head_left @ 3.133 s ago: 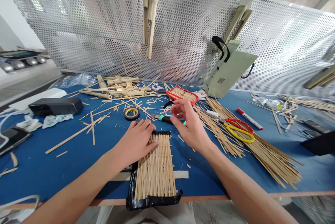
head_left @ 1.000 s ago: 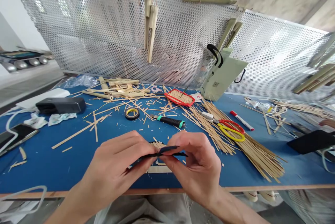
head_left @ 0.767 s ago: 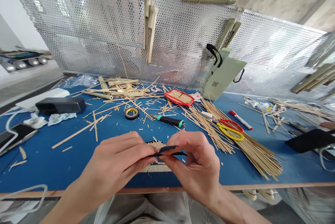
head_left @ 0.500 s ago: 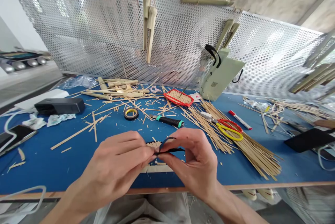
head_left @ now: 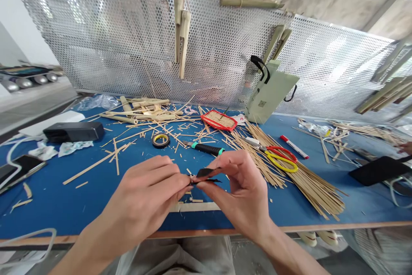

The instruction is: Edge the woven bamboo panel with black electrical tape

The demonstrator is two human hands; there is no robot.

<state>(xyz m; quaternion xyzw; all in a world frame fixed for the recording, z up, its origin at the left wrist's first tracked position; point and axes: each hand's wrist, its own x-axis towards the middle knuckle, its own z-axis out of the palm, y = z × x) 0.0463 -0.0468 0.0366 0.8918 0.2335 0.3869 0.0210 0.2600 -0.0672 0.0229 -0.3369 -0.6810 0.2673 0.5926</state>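
Observation:
Both hands meet fingertip to fingertip above the front of the blue table (head_left: pixel 106 206). My right hand (head_left: pixel 243 193) pinches a short strip of black tape (head_left: pixel 204 173) between thumb and index finger; one end stands up, another dark edge points right. My left hand (head_left: pixel 144 193) is closed, its thumb and index pressed on the same black strip's left end. Whatever lies behind the left fingers is mostly hidden. Beneath the hands a flat pale bamboo strip (head_left: pixel 199 207) lies among small offcuts. Beyond them are a roll of black tape (head_left: pixel 161 145) and a black-and-green utility knife (head_left: pixel 207 149).
Red-and-yellow-handled scissors (head_left: pixel 285 169) and a red marker (head_left: pixel 294 147) lie right, by a bundle of thin bamboo strips (head_left: pixel 317 193). A red-edged bamboo panel (head_left: pixel 219 120), a paper bag (head_left: pixel 270 92) and a black case (head_left: pixel 74 131) stand farther back. Another person's hand (head_left: pixel 406 148) shows far right.
The black strip has turned between my right fingers and its flat face now shows. The woven bamboo piece glimpsed behind my fingers has gone out of sight. Another person's hand has appeared far right.

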